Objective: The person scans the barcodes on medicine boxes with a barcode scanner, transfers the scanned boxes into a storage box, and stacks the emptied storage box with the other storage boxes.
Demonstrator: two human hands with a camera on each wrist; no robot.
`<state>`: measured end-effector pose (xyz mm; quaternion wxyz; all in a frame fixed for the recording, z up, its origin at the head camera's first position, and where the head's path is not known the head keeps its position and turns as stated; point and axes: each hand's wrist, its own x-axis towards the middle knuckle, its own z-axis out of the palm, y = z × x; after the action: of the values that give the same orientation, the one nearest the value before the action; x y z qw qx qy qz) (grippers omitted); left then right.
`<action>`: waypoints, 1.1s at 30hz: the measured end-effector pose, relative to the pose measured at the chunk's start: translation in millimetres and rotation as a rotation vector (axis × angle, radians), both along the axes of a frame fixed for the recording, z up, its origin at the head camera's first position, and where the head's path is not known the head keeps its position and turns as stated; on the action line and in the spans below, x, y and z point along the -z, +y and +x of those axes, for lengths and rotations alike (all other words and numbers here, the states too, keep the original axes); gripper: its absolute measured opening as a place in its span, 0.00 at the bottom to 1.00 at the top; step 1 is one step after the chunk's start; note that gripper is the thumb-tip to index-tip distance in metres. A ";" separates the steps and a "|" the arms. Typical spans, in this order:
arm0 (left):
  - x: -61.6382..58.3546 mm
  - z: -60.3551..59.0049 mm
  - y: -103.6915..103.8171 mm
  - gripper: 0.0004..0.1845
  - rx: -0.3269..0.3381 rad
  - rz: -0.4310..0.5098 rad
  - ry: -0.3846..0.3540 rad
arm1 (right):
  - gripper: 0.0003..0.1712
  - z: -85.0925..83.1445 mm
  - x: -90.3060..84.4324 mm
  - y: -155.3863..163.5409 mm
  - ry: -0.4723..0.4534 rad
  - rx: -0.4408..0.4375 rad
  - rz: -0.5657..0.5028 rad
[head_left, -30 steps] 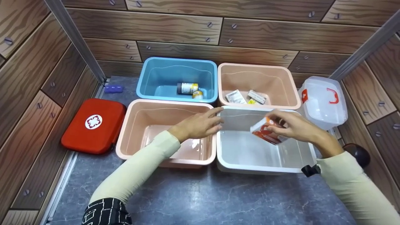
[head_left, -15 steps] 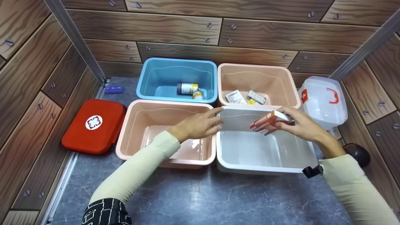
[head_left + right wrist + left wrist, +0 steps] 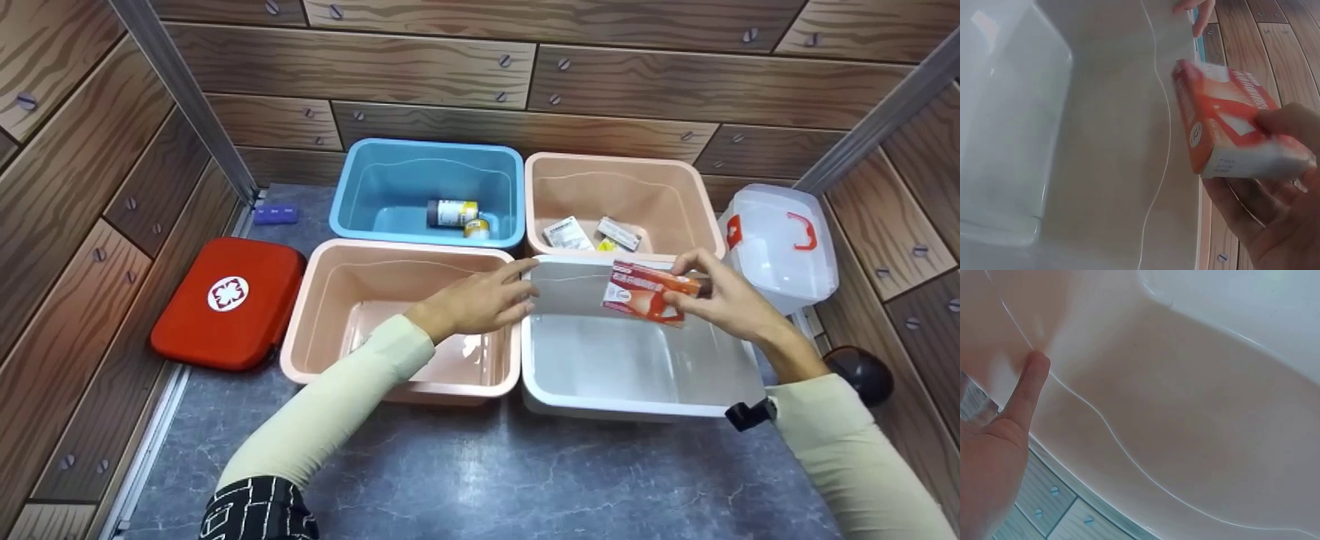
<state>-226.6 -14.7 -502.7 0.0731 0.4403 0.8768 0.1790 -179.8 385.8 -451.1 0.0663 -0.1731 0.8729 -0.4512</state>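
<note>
My right hand (image 3: 727, 300) pinches a red and orange medicine box (image 3: 649, 292) between thumb and fingers, holding it above the white bin (image 3: 637, 409). The right wrist view shows the printed box (image 3: 1224, 112) tilted, with a white end flap and a round mark on its side. My left hand (image 3: 480, 300) lies across the rims where the front peach bin (image 3: 401, 388) meets the white one, its fingers extended and loosely spread. In the left wrist view, a straight digit of the left hand (image 3: 994, 455) touches the peach bin's inner wall.
Behind stand a blue bin (image 3: 427, 146) with pill bottles (image 3: 456, 213) and another peach bin (image 3: 622, 161) with small medicine boxes (image 3: 568, 234). A red first-aid case (image 3: 225, 307) lies left, near a purple pill organizer (image 3: 276, 215). A clear lidded box (image 3: 780, 247) and black round object (image 3: 859, 375) are right.
My right hand has turned the medicine box over, so a different printed face shows, and has lifted it slightly toward the back right. My left hand stays where it was.
</note>
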 end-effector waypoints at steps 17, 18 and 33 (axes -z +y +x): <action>0.6 1.1 2.0 0.22 0.009 0.009 -0.001 | 0.28 6.8 9.4 11.7 -0.049 0.080 -0.024; 0.3 1.1 2.1 0.22 0.010 0.012 0.002 | 0.32 7.5 9.0 13.3 -0.053 0.089 -0.041; 2.8 -0.4 1.5 0.21 0.012 0.016 0.006 | 0.11 22.0 12.4 78.9 -0.125 0.588 -0.692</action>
<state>-227.0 -13.2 -505.6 0.0683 0.4465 0.8729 0.1842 -157.7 464.7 -463.4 -0.0738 0.0975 0.6771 -0.7256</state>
